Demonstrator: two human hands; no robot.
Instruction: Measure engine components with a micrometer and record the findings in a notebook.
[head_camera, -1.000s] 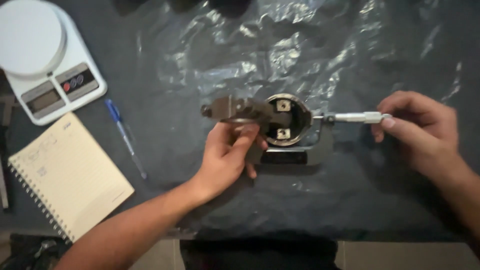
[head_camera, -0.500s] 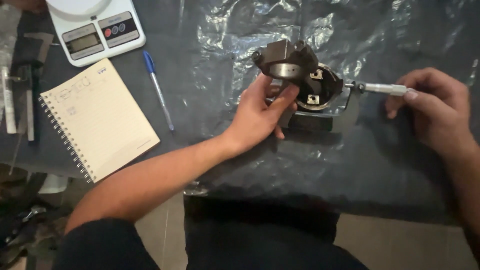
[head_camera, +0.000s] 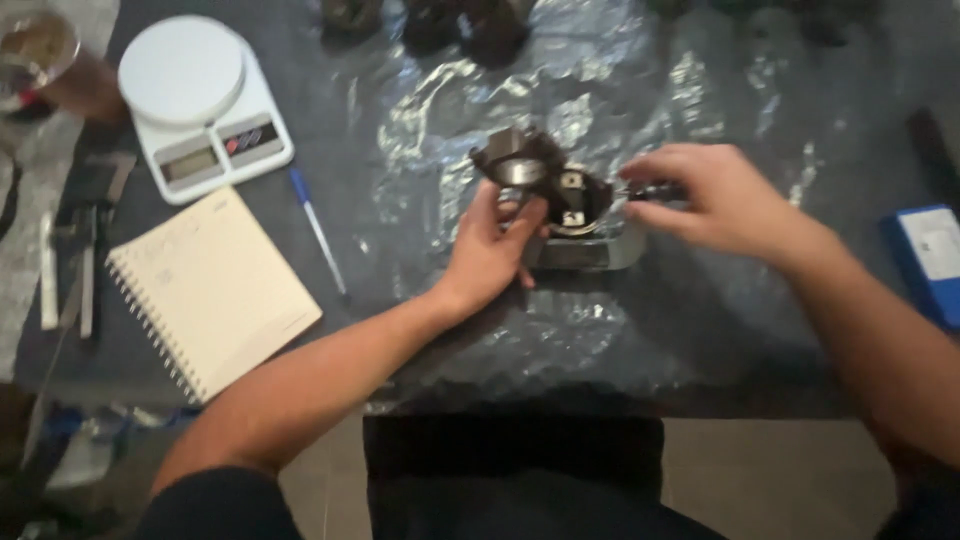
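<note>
My left hand (head_camera: 492, 250) grips a dark metal ring-shaped part (head_camera: 518, 164), tilted and lifted a little over the plastic sheet. Right beside it sits a grey micrometer frame (head_camera: 585, 250) with a second round metal piece (head_camera: 575, 200) in its jaws. My right hand (head_camera: 715, 200) covers the micrometer's thimble at the right end, fingers closed around it. The picture is blurred, so the contact between the ring and the micrometer is unclear.
A white digital scale (head_camera: 200, 100) stands at the back left. A spiral notebook (head_camera: 210, 290) and a blue pen (head_camera: 318, 232) lie left of the crinkled plastic sheet (head_camera: 520, 330). Tools (head_camera: 75, 250) lie at the far left, a blue box (head_camera: 928, 262) at the right, dark parts (head_camera: 430, 20) at the back.
My right hand has slid left along the micrometer's spindle, closer to the frame. The left hand keeps its hold on the ring. The camera has shifted, so the whole scene sits lower and further right.
</note>
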